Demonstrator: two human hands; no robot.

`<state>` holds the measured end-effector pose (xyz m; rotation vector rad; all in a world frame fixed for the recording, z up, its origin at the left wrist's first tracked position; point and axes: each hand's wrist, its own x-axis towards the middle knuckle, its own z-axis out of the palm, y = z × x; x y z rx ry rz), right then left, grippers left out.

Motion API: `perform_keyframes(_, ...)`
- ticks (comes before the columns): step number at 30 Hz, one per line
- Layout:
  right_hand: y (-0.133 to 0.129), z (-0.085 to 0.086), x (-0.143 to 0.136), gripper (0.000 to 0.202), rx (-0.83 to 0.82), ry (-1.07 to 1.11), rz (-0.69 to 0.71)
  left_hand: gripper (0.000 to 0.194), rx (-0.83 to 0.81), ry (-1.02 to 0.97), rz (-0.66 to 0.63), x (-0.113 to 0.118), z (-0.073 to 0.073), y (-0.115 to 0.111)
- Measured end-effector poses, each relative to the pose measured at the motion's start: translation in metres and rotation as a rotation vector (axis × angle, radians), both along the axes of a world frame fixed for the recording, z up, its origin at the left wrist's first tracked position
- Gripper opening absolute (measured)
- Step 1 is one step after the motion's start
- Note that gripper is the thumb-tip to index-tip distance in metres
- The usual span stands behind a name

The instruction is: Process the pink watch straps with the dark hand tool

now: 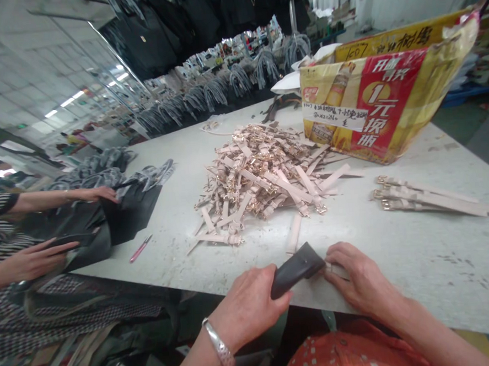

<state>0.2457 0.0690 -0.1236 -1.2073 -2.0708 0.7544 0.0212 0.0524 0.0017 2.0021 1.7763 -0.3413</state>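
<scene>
My left hand (251,296), with a silver bangle on its wrist, is closed around a dark grey, flat-sided piece (297,268) that widens toward its far end; its exact kind I cannot make out. The far end meets the fingertips of my right hand (360,281). My right hand pinches a short pale strap (336,270) near the table's front edge, mostly covered by the fingers. Just beyond, a loose pale strap (295,232) lies by a large heap of pale buckle straps (260,176) with gold-coloured buckles. To the right lies a small stack of similar straps (431,196).
A yellow and red carton (372,103) stands at the table's back right. On the left, a co-worker's hands (34,265) hold black material (126,212). A pink pen (141,249) lies nearby. Black bags (202,31) hang from a rack behind the white table (440,270).
</scene>
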Motion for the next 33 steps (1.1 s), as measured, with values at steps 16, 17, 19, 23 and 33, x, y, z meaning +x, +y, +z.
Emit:
perform_keyframes(16,0.000,0.004,-0.002,0.010,0.054,-0.327,-0.055,0.026,0.000,-0.075,0.015,-0.003,-0.012,-0.003)
perform_keyframes(17,0.000,0.005,-0.001,0.009,0.041,-0.324,-0.040,0.026,0.003,-0.075,0.015,-0.003,-0.013,-0.003)
perform_keyframes(19,0.001,0.008,0.000,0.007,0.015,-0.321,-0.015,0.027,0.006,-0.077,0.015,-0.003,-0.014,-0.004)
perform_keyframes(23,0.002,0.013,0.001,0.004,-0.017,-0.381,0.030,0.027,0.001,-0.092,0.022,-0.003,-0.015,-0.006)
perform_keyframes(33,0.004,0.018,0.011,0.008,-0.031,-0.452,0.017,0.028,-0.017,-0.110,0.027,-0.002,-0.018,-0.006)
